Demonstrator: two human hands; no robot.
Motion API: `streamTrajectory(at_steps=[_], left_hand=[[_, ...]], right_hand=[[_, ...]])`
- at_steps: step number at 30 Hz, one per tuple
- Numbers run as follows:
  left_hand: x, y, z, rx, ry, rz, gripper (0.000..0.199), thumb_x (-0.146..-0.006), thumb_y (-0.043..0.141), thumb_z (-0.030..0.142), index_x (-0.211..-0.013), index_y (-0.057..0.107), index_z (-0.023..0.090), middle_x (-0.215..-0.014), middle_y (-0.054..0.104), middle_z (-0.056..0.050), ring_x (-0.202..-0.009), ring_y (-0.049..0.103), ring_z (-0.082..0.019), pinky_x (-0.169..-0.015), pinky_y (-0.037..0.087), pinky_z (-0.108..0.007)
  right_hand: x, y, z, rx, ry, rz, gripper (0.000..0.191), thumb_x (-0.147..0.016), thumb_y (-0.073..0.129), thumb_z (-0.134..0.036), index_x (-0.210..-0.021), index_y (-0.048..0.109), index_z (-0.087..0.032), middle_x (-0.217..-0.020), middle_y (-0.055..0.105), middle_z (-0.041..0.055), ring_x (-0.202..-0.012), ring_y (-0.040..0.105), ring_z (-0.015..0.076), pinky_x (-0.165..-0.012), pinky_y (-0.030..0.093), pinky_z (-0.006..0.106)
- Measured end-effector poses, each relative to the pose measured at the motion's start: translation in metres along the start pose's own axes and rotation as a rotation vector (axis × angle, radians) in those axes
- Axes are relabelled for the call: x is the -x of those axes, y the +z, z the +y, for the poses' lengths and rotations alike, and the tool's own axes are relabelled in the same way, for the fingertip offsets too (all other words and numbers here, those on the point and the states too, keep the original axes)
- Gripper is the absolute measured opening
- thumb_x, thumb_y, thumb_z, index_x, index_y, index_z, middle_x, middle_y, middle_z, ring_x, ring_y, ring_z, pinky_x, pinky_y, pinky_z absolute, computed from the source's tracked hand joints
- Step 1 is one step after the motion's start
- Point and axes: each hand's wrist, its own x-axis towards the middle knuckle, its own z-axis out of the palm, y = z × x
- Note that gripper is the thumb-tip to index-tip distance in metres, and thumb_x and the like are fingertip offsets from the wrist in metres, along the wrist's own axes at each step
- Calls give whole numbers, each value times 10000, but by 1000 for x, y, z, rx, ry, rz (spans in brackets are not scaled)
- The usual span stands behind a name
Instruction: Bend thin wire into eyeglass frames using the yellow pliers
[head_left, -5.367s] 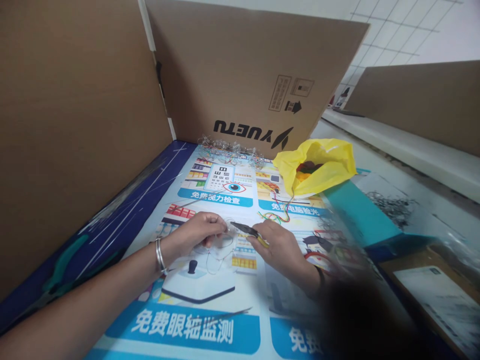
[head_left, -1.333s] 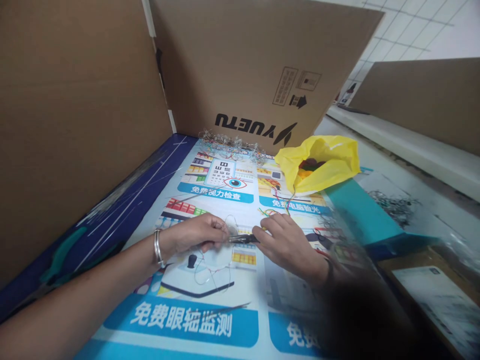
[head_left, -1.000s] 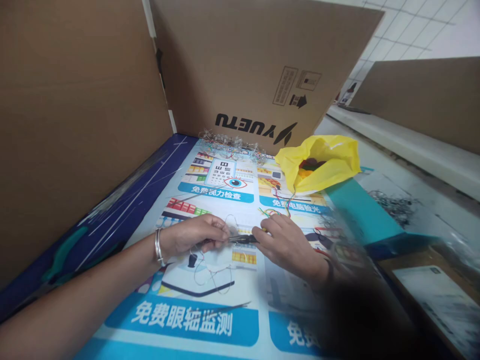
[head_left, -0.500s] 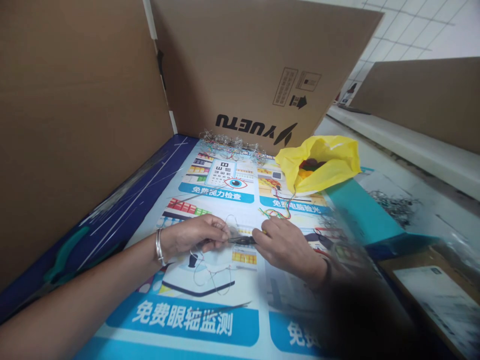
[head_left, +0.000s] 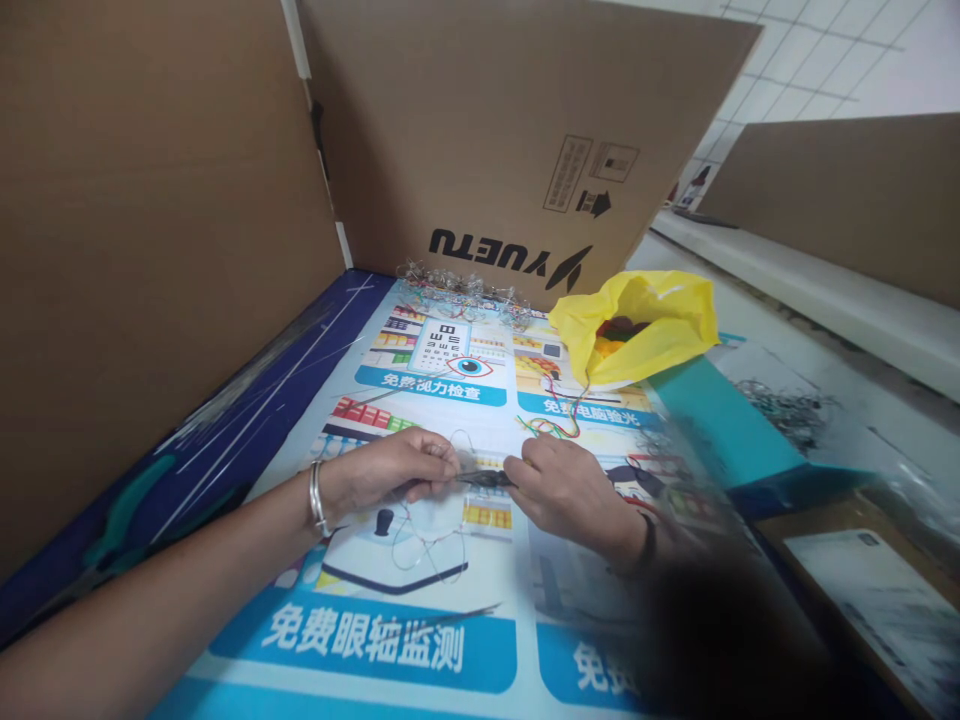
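My left hand point(head_left: 409, 465), with a silver bangle at the wrist, pinches a thin wire piece point(head_left: 431, 545) whose fine loops hang below the fingers over the printed sheet. From the other side, my right hand point(head_left: 570, 490) is closed around a pair of pliers point(head_left: 489, 479). Their dark, narrow jaws point left and reach the fingertips of my left hand, at the wire. The handles are mostly hidden in my right palm. Just beyond that hand lie red, green and yellow threads point(head_left: 551, 428).
A yellow bag point(head_left: 667, 325) with coloured contents lies open at right. Tangled wire pieces point(head_left: 465, 290) line the back by the cardboard wall point(head_left: 465, 130). Teal-handled pliers point(head_left: 131, 510) and straight wires point(head_left: 259, 400) lie at left. More wire point(head_left: 787, 410) lies beyond a teal box point(head_left: 727, 420).
The hands and pliers stay almost in place. The hanging wire loops have shifted slightly, and the whole view has moved a little.
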Motion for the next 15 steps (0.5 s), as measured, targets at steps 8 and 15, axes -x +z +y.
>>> streamTrajectory(at_steps=[8, 15], left_hand=[[-1, 1, -2, -33, 7, 17, 148, -723, 599, 272, -670, 564, 139, -530, 490, 37, -399, 340, -42, -390, 199, -189], [-1, 1, -4, -25, 28, 4, 131, -745, 579, 243, -671, 569, 135, -508, 470, 47, -401, 330, -41, -408, 207, -190]], right_hand=[[0, 2, 0, -17, 1, -19, 138, -841, 491, -252, -733, 556, -195, -697, 507, 28, -672, 404, 158, -582, 215, 305], [-1, 1, 1, -21, 4, -44, 143, -844, 490, -265, -732, 549, -198, -698, 514, 26, -676, 416, 158, -579, 214, 300]])
